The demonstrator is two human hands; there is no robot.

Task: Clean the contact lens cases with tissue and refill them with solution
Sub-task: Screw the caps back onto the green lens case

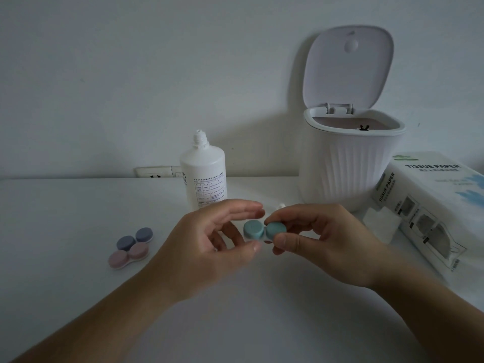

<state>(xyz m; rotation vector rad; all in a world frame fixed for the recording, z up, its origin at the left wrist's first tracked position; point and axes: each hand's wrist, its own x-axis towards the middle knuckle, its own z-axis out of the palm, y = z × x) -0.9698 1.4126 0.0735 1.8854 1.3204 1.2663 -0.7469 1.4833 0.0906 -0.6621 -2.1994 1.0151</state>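
Observation:
Both hands hold a teal contact lens case (253,230) above the white table (65,218), both its caps on. My left hand (209,244) pinches its left end between thumb and fingers. My right hand (314,237) grips the right cap with thumb and forefinger. A purple case (135,238) and a pink case (128,255) lie capped on the table at the left. The white solution bottle (203,174) stands uncapped behind my hands. Its small white cap (280,206) peeks out behind my right fingers. A tissue paper pack (432,205) lies at the right.
A white ribbed desk bin (351,163) with its lid flipped up stands at the back right against the wall. A folded white tissue (381,224) lies in front of the pack. A wall socket (157,172) sits behind the table's far edge.

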